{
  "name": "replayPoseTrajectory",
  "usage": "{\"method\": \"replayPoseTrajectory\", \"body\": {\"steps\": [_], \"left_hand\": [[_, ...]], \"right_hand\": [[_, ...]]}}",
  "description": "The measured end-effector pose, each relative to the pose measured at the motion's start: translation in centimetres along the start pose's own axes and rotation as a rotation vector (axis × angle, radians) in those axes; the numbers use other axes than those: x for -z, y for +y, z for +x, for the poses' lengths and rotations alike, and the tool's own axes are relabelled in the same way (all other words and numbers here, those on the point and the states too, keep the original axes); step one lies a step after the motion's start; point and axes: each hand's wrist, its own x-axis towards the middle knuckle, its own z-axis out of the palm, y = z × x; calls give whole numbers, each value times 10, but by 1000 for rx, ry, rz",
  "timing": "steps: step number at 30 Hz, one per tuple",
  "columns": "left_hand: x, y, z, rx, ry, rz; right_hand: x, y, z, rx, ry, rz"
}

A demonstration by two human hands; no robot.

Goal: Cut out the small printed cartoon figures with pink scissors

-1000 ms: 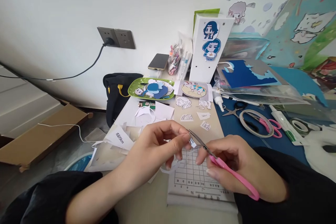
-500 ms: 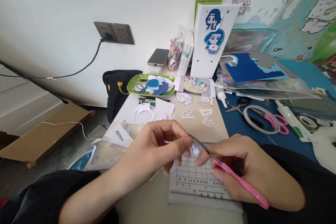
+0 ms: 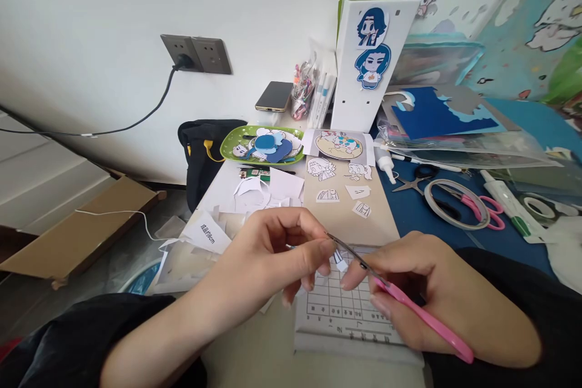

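Note:
My right hand (image 3: pixel 427 291) is closed around the pink-handled scissors (image 3: pixel 425 312), whose metal blades point up and left. Between thumb and fingers, my left hand (image 3: pixel 291 248) pinches a small paper cutout (image 3: pixel 339 262) with dark printed lines. The blade tips reach my left fingertips and the cutout; most of the paper is hidden behind fingers and blades. Below both hands lies a white sheet with a printed grid (image 3: pixel 336 303). Beyond them, several small line-drawn paper pieces (image 3: pixel 328 195) rest on a beige board (image 3: pixel 313 218).
Paper scraps (image 3: pixel 209 233) lie to the left. A green tray (image 3: pixel 227 148) holds blue and white cutouts. At right, on the blue surface, are a tape roll (image 3: pixel 430 206), dark-handled scissors (image 3: pixel 411 185), a glue bottle (image 3: pixel 385 165) and a white tube (image 3: pixel 511 206). A white upright box (image 3: pixel 352 94) stands behind.
The view has shifted slightly, so the background sits a little differently. My right hand and the scissors appear slightly lower and farther right; my left hand keeps its pinch on the paper.

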Motion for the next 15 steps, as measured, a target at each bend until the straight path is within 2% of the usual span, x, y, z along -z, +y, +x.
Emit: {"method": "replayPoseTrajectory", "body": {"steps": [15], "left_hand": [[0, 0, -1, -10, 0, 0]], "right_hand": [[0, -2, 2, 32, 13, -119]]}}
